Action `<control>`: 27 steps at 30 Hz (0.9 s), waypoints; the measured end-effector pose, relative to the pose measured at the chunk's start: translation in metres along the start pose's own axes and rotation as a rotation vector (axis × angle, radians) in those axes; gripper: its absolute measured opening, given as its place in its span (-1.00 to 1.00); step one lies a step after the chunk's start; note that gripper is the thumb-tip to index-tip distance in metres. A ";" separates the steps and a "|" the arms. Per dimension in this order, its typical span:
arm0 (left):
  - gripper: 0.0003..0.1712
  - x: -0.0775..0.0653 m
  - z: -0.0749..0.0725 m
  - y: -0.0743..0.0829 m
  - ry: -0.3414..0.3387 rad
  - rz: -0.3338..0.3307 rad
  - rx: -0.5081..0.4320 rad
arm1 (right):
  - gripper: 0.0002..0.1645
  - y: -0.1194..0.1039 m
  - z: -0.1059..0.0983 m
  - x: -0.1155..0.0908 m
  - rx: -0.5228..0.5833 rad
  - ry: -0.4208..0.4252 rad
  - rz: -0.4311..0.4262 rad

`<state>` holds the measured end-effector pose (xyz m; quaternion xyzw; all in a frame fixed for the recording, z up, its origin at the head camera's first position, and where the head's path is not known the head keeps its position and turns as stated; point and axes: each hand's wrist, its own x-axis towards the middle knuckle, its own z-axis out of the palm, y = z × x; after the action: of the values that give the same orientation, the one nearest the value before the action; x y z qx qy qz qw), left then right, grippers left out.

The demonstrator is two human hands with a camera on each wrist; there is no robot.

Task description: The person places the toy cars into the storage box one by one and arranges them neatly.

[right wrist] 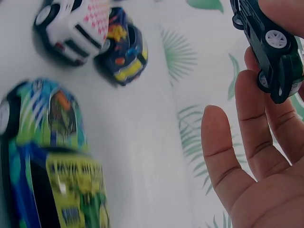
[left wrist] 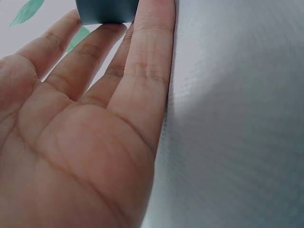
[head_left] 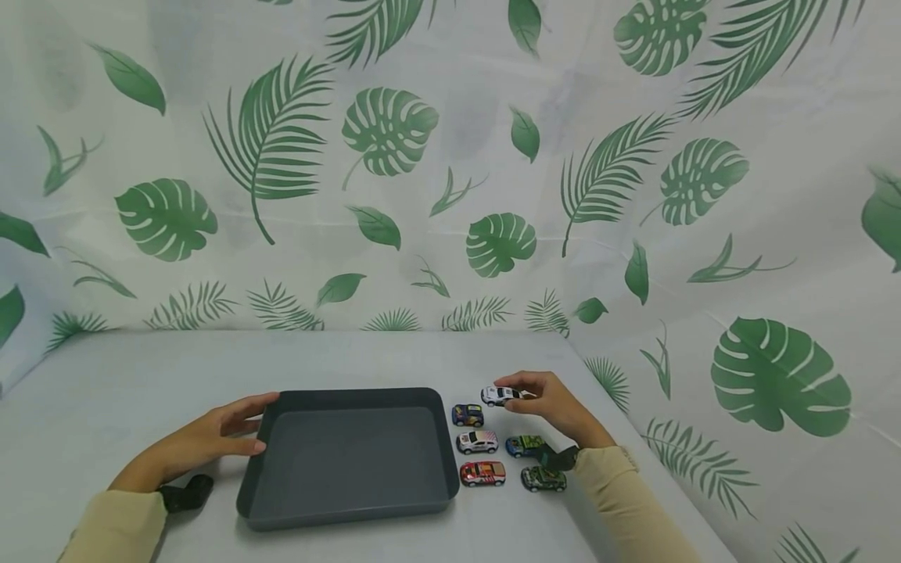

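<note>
A dark grey rectangular tray (head_left: 352, 457) lies flat on the table. At its left side rests my left hand (head_left: 200, 434), fingers stretched toward the far corner and thumb at the left rim. The left wrist view shows those fingers (left wrist: 147, 61) nearly straight against the tray's wall (left wrist: 107, 12). My right hand (head_left: 552, 403) pinches a white toy car (head_left: 498, 396) beyond the tray's right side; in the right wrist view that car's dark underside (right wrist: 268, 52) shows, held between thumb and fingers.
Right of the tray stand a dark blue toy car (head_left: 468, 415), a white and pink one (head_left: 477, 442) and a red one (head_left: 482, 473). Below my right wrist are a blue-green car (head_left: 522, 446) and a dark green car (head_left: 543, 479). A leaf-print cloth (head_left: 436, 297) hangs behind the table.
</note>
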<state>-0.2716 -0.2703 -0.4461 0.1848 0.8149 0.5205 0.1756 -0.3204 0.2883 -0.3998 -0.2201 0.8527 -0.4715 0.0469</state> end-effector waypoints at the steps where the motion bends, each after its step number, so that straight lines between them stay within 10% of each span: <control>1: 0.05 0.000 0.000 0.000 0.002 -0.002 -0.001 | -0.55 0.000 0.001 0.001 -0.002 0.000 -0.007; 27: 0.05 0.001 -0.002 -0.001 0.007 0.022 0.005 | -0.56 -0.024 0.027 0.010 0.028 -0.059 -0.058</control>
<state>-0.2735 -0.2714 -0.4465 0.1923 0.8148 0.5209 0.1668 -0.3132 0.2518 -0.3937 -0.2579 0.8375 -0.4778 0.0615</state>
